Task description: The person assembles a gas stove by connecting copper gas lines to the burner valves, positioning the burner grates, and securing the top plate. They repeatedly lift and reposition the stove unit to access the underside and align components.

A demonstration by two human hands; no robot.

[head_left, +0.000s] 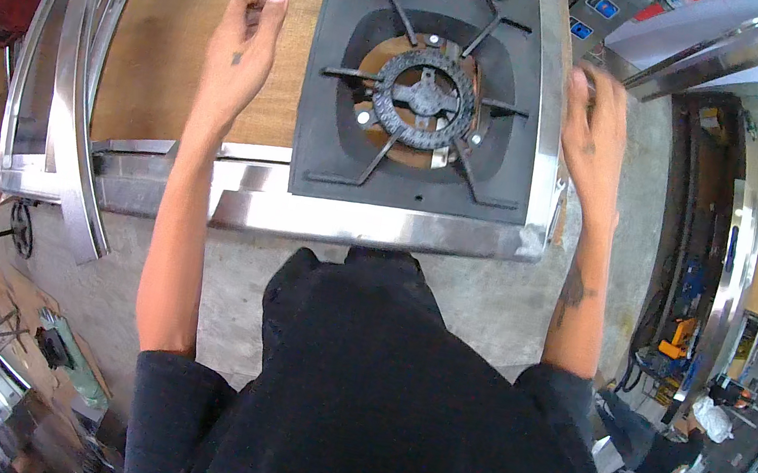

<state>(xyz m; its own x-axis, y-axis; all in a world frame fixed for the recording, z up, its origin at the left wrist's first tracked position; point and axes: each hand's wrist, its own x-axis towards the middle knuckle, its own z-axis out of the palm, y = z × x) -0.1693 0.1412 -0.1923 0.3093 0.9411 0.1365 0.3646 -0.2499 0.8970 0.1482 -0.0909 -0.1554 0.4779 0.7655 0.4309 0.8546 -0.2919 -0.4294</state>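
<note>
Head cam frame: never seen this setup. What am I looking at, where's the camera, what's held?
One picture, from a fisheye camera worn on a person's head, looking down past their black shirt; straight edges bend near the rim. No robot: two bare hands. On a steel frame over a wooden board sits a black gas stove top with a round cast-iron burner. The left hand is open above the board, beside the stove top, holding nothing. The right hand rests at the stove's steel right edge; whether it grips is unclear.
</note>
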